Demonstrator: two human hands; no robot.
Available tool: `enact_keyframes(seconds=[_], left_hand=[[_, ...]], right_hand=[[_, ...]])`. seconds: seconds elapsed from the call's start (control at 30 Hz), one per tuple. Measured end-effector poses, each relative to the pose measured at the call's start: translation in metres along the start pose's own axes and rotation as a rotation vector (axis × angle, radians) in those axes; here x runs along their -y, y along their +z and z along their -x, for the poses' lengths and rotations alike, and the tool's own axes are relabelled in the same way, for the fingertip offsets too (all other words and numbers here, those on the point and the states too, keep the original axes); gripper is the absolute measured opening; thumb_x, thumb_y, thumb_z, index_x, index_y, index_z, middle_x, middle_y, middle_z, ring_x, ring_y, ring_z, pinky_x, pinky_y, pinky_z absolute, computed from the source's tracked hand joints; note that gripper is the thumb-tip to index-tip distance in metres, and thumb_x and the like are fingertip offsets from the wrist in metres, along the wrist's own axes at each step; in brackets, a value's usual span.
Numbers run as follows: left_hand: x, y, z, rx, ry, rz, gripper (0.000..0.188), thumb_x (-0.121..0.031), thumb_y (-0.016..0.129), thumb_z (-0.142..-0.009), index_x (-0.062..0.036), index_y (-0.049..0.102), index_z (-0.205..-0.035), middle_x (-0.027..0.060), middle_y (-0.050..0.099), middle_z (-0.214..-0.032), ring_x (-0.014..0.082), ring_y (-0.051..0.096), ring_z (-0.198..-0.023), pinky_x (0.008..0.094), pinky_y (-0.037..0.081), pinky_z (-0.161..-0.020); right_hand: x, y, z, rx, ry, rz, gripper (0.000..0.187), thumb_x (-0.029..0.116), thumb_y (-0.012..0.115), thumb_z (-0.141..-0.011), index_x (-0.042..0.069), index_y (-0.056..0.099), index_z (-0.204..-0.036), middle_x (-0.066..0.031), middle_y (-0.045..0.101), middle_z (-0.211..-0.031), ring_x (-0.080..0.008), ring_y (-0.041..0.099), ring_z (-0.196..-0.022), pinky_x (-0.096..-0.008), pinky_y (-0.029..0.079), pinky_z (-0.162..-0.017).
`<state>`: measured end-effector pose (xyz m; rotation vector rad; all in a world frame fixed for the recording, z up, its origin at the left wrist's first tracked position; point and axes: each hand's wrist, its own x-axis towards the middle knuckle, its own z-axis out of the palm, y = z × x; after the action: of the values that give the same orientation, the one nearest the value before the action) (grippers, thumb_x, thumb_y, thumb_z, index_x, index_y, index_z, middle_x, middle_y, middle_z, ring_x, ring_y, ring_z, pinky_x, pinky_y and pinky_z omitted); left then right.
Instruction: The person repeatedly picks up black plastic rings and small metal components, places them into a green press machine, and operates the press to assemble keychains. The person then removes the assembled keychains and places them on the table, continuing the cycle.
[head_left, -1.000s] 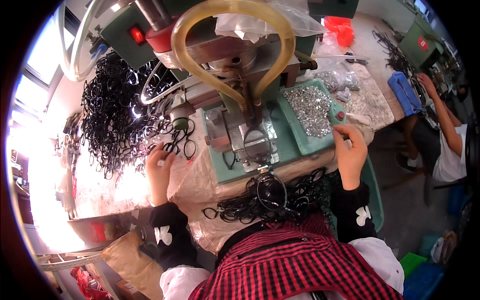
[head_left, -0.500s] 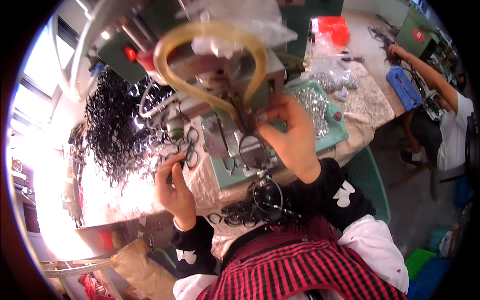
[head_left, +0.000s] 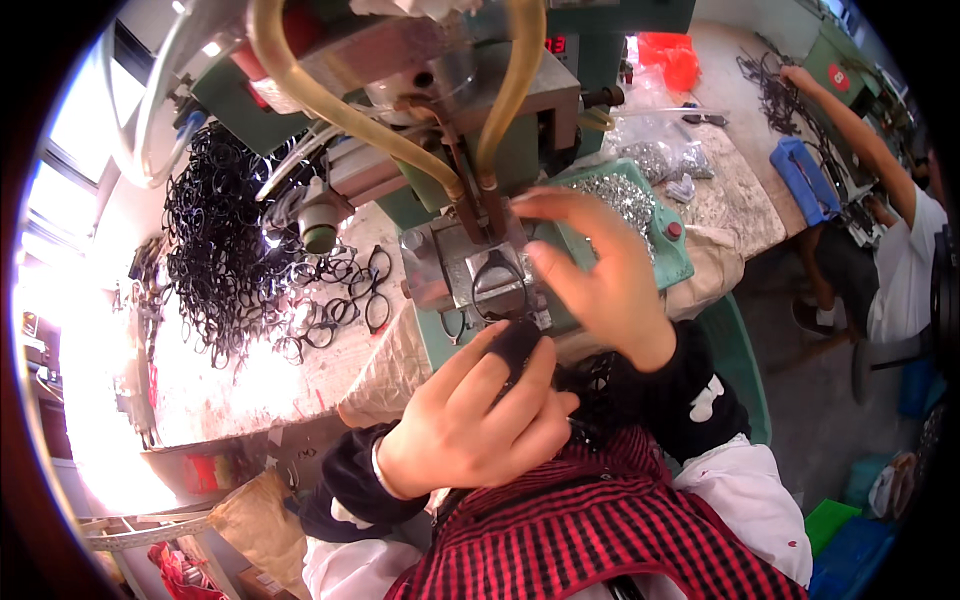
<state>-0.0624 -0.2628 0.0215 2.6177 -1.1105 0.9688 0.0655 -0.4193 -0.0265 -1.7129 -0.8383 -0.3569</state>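
A dark eyeglass frame [head_left: 500,287] lies with one round rim on the metal fixture [head_left: 455,265] of a bench machine. Two copper-coloured electrode arms [head_left: 480,205] come down just behind that rim. My left hand [head_left: 475,415] is closed around the near part of the frame, hiding the other rim, and a dark cover shows on one of its fingers. My right hand [head_left: 605,275] hovers beside the electrodes, slightly blurred, with thumb and forefinger apart and nothing visible between them.
A pile of black eyeglass frames [head_left: 225,240] covers the left of the bench, with several loose rims beside it. A green tray [head_left: 675,262] of small shiny metal parts stands to the right. Yellow hoses [head_left: 330,110] arch overhead. Another person's arm [head_left: 865,140] works at the far right.
My left hand has moved right from beside the loose frames onto the near part of the frame at the fixture. My right hand has drawn slightly away from the electrodes, its fingers spreading.
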Motion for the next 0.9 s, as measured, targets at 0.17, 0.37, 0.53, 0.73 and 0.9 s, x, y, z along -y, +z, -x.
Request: enact_keyframes(seconds=[0.17,0.37,0.53,0.73,0.9], left_hand=[[-0.003,0.010,0.003,-0.023,-0.020,0.001,0.029,-0.025,0.080,-0.085,-0.0081,0.058,-0.080,0.0099,0.073,-0.099,0.0237,0.068,-0.084,0.0390,0.065,-0.081],[0.000,0.010,0.008,-0.042,-0.009,0.009,0.027,-0.027,0.081,-0.083,-0.0080,0.062,-0.081,0.0082,0.071,-0.101,0.0193,0.064,-0.080,0.0379,0.064,-0.084],[-0.004,0.015,0.023,-0.089,-0.087,0.104,0.031,-0.031,0.080,-0.084,-0.0053,0.065,-0.088,0.0102,0.072,-0.111,0.0186,0.063,-0.079,0.0413,0.062,-0.090],[-0.023,-0.054,0.106,-0.304,-0.621,-0.209,0.018,-0.010,0.075,-0.088,-0.0052,0.068,-0.104,0.0139,0.071,-0.114,0.0352,0.067,-0.106,0.0464,0.052,-0.100],[0.047,-0.073,0.150,-0.545,-0.914,-0.169,0.018,0.001,0.062,-0.097,0.0001,0.063,-0.115,0.0186,0.064,-0.127,0.0301,0.064,-0.114,0.0412,0.049,-0.103]], right_hand=[[-0.083,-0.036,0.037,0.024,0.134,0.843,0.026,0.016,0.080,-0.078,0.007,0.073,-0.101,-0.0205,0.064,-0.123,-0.0424,0.054,-0.129,-0.0495,0.044,-0.107],[-0.099,-0.036,0.050,-0.067,0.083,0.794,0.012,0.013,0.079,-0.078,0.007,0.074,-0.087,-0.0219,0.063,-0.129,-0.0440,0.052,-0.130,-0.0488,0.043,-0.107],[-0.080,-0.028,0.035,-0.106,0.107,0.644,0.008,0.006,0.072,-0.083,0.003,0.068,-0.090,-0.0183,0.069,-0.104,-0.0382,0.065,-0.099,-0.0448,0.051,-0.085],[-0.093,-0.055,0.070,-0.387,0.459,-0.105,0.004,0.000,0.064,-0.091,0.002,0.062,-0.093,-0.0012,0.060,-0.082,-0.0111,0.057,-0.075,-0.0266,0.044,-0.067],[-0.098,-0.023,0.049,-0.434,0.474,-0.180,0.011,-0.001,0.065,-0.092,0.001,0.066,-0.102,0.0027,0.061,-0.085,-0.0053,0.055,-0.077,-0.0212,0.043,-0.069]])
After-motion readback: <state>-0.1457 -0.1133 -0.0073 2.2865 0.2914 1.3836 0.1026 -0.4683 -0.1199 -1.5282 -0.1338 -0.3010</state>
